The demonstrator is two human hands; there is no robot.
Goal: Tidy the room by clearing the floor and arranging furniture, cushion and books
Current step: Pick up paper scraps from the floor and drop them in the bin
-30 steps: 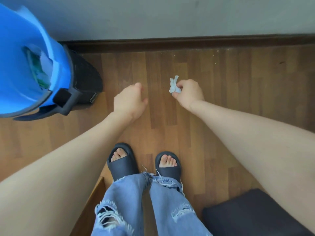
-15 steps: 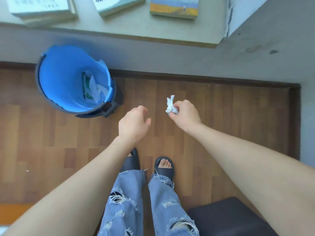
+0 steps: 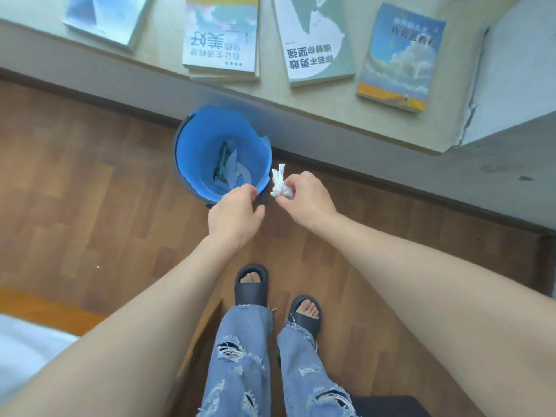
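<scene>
We stand on a wooden floor (image 3: pixel 90 164) in dark slippers (image 3: pixel 251 284) and torn jeans (image 3: pixel 240 356), facing a pale tabletop (image 3: pixel 270 94). Four books lie flat on it: a pale blue one (image 3: pixel 105 16) at the left, a stacked one (image 3: pixel 221 34), a white and green one (image 3: pixel 313 40), and a sky-painted one (image 3: pixel 400 58) at the right. Below the tabletop's edge a bin (image 3: pixel 192 152) with a blue liner sits against the skirting, with scraps of paper and something green at its bottom. White fabric (image 3: pixel 24 341) shows at the lower left and a dark object (image 3: pixel 388 406) at the bottom edge.

Our right grip (image 3: pixel 307 203) pinches a crumpled white tissue (image 3: pixel 279 185) between thumb and fingertips. The wad sticks up from the pinch, in the air just outside the bin's right rim. Our left grip (image 3: pixel 234 215) hangs loosely curled and holds nothing. It sits over the bin's near rim, close beside the tissue but apart from it.

The titles are Chinese and upside down to us. The stacked book shows a large 美好, the white and green one 你若不勇敢. The fourth title is too blurred to read.
</scene>
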